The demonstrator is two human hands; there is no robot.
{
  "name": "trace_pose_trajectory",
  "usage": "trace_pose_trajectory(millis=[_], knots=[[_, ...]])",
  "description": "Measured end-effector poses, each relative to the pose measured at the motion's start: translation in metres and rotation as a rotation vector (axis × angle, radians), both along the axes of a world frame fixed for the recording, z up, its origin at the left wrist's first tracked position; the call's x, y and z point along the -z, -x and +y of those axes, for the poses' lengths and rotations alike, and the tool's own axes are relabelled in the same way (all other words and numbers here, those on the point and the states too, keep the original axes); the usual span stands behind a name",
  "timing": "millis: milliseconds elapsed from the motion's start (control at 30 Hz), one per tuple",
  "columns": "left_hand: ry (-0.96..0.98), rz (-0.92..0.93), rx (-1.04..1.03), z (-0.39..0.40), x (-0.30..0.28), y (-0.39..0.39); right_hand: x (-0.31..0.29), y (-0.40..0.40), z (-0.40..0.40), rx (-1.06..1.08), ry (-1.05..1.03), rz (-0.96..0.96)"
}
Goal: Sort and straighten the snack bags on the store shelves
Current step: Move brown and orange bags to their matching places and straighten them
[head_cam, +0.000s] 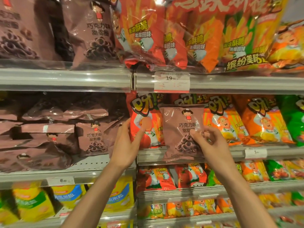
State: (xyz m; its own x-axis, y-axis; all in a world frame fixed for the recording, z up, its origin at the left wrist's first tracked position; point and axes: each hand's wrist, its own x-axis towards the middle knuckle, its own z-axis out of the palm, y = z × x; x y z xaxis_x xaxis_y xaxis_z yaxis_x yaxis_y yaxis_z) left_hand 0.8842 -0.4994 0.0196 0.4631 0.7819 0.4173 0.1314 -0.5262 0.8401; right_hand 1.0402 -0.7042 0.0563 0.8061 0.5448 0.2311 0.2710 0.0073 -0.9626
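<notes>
I see open shelf floor (92, 163) right of the standing brown bags (92, 137); orange chip bags (230, 122) pack the right bay solid.

Both bare forearms reach up and forward from the near edge, converging toward the middle. The left hand (126, 142) is raised with palm turned right, fingers (125, 127) straight and relaxed, thumb spread out to the right. The right hand (209, 142), just to its right, has curled fingers (195, 137) pinching with the thumb.

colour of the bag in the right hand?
Brown bag, dark ring snacks printed on it; head view.
</notes>
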Motion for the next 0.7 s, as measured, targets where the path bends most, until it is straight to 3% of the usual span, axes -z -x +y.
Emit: trace_pose_trajectory(millis=[100, 233, 400, 700], knots=[[-0.012, 0.046, 0.024, 0.006, 0.006, 0.006, 0.002, 0.003, 0.000, -0.007, -0.019, 0.017], [0.058, -0.031, 0.088, 0.008, 0.016, 0.021, 0.010, 0.014, 0.004, -0.020, -0.024, 0.035], [-0.007, -0.081, 0.067, 0.004, 0.016, 0.055, 0.018, 0.038, 0.016, -0.045, -0.025, 0.056], [-0.485, 0.048, -0.257, 0.016, 0.017, 0.172, 0.028, 0.119, 0.064, -0.188, -0.060, 0.044]])
